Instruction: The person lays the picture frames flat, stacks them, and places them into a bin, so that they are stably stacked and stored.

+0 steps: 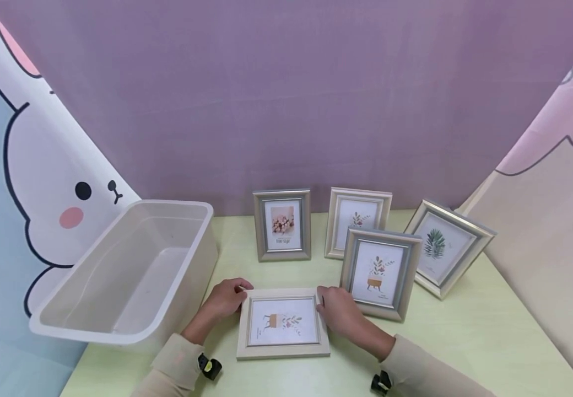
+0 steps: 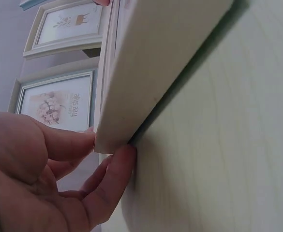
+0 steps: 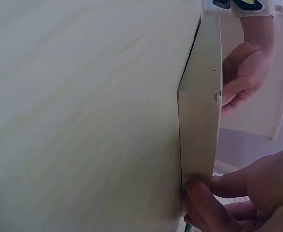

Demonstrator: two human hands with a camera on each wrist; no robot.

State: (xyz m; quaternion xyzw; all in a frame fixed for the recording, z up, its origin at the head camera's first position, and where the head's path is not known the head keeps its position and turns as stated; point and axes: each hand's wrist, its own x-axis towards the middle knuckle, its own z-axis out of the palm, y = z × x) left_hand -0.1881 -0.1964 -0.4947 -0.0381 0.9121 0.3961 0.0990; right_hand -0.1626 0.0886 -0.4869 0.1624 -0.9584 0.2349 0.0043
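Note:
A cream picture frame (image 1: 283, 353) lies flat, picture side up, with its plant-pot print turned sideways. At its far left corner my left hand (image 1: 227, 299) pinches the edge between thumb and fingers; the left wrist view shows that hand (image 2: 59, 179) with fingertips under the frame (image 2: 146, 72). My right hand (image 1: 340, 311) grips the far right corner. In the right wrist view, its thumb and fingers (image 3: 204, 205) hold the frame's side (image 3: 198, 135). Right beside this hand, a grey-brown frame (image 1: 412, 281) with a plant-pot print stands upright.
A beige plastic tub (image 1: 202, 259) with bare insides stands at the left. Behind are a grey-brown frame (image 1: 258, 226) with a flower photo, a cream frame (image 1: 333, 223), and a silvery frame (image 1: 465, 270) with a green leaf. A purple cloth (image 1: 286, 99) backs the pale green table (image 1: 485, 342).

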